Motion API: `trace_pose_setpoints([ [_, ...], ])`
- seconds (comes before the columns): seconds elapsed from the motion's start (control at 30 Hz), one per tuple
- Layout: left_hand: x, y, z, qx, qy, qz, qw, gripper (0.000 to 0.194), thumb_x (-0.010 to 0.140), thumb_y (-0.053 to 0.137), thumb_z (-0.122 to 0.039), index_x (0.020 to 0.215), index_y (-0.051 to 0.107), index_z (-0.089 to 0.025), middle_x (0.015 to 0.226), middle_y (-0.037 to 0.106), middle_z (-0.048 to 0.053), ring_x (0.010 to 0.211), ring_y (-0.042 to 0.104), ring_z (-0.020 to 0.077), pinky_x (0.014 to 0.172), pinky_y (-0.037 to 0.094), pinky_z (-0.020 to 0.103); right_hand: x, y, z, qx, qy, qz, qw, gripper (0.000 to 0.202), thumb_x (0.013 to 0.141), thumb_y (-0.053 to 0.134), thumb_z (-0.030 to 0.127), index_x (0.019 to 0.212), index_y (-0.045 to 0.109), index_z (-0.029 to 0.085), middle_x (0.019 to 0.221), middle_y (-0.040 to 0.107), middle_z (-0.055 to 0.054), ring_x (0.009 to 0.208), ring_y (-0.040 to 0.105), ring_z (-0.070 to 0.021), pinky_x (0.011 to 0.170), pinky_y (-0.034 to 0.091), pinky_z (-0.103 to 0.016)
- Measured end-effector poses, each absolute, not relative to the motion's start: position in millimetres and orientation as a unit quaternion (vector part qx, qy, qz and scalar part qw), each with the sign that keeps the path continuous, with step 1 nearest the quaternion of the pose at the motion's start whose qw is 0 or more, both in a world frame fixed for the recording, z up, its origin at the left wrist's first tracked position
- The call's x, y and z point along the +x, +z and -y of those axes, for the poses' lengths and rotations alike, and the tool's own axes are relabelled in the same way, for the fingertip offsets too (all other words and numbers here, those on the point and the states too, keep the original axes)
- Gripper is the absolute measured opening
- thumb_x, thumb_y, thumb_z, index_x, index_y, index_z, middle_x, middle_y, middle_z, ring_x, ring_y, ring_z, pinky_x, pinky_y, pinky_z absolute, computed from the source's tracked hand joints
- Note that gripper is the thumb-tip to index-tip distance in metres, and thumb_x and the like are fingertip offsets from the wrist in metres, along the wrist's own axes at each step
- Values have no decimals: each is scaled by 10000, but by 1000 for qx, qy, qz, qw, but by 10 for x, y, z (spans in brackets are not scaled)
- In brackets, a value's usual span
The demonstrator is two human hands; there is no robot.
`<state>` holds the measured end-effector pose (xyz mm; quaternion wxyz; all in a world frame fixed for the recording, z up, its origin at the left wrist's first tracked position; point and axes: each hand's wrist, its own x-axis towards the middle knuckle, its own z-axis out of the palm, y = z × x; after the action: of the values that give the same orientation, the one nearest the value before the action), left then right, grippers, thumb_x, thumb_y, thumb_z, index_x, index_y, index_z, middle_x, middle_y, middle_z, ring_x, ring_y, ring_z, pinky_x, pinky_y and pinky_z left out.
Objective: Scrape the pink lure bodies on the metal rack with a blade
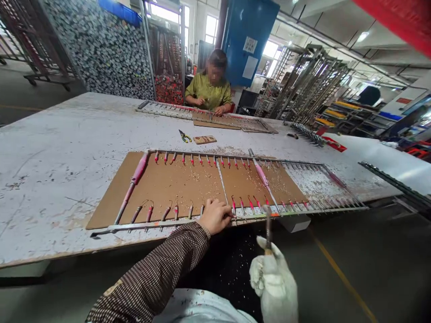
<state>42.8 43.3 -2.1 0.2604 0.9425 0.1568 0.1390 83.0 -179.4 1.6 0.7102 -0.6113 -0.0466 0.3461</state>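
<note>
A long metal rack (188, 220) with rows of small hooks, several coated pink, lies along the near table edge. My bare left hand (216, 217) is closed at its near rail, fingertips pinched by a pink-coated hook (233, 204); the exact spot gripped is partly hidden. In my right hand (274, 276), covered by a white glove, is a hammer (268, 229) with a wooden grip and a slim metal shaft. The hammer's head is up close to the near rail, right of my left hand, slightly blurred. Brown cardboard (171, 184) lies beneath the rack.
Pliers (184, 136) and a small wooden tag (204, 139) lie beyond the rack, among scattered chips. Across the white table (67, 148), a person (210, 89) works at another rack (168, 107). More hooked bars (393, 179) jut in at the right.
</note>
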Motion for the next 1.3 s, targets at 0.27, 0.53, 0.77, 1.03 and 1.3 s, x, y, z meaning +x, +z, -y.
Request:
trace_pose_setpoints([
  [0.27,427,-24,-426,942,130,-159,265,125,862,600,-226,917,704,-267,962,689,28,1006,518,221,910,267,406,770,-51,1633,-613,395,28,684,767,675,705,753,1155,629,160,408,381,124,285,329,-75,300,254,-191],
  [0.53,423,-32,-426,941,146,-153,266,119,858,605,-220,902,703,-270,951,689,16,986,520,214,909,268,406,771,-38,1686,-627,372,21,684,792,680,722,725,1227,605,164,442,435,108,323,363,-75,329,286,-190],
  [0.77,422,-18,-428,945,145,-147,252,99,866,607,-235,906,693,-260,953,679,21,978,516,216,910,263,405,809,110,1758,-621,348,56,700,816,693,729,704,1311,566,197,473,471,96,334,403,-91,321,307,-201],
  [1.03,420,-4,-406,948,139,-150,241,82,881,611,-266,913,687,-260,951,675,22,987,517,217,900,266,404,799,-15,1637,-635,376,0,675,817,679,710,747,1218,610,141,424,384,128,297,336,-63,309,263,-177],
  [1.3,439,10,-395,951,140,-161,225,99,903,605,-326,892,649,-238,937,682,22,972,525,219,878,275,399,798,-25,1752,-639,357,19,681,827,632,759,723,1240,595,186,440,430,117,316,385,-81,304,313,-192],
])
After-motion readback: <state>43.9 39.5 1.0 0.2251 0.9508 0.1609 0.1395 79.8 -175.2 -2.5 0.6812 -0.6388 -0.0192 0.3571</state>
